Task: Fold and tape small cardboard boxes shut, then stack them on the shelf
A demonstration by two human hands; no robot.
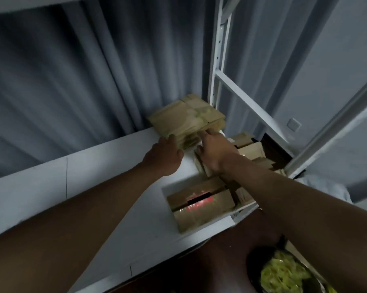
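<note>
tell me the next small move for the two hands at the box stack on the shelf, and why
Probably nudge the box stack back toward the corner post. Both the left hand and right hand touch its near side, and the stack seems to overhang the white shelf edge slightly, though blur limits certainty.

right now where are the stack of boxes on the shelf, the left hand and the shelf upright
stack of boxes [184,117], head view, top face of the uppermost box
left hand [164,156], head view, back of the hand
shelf upright [217,60], head view, white perforated post
</note>
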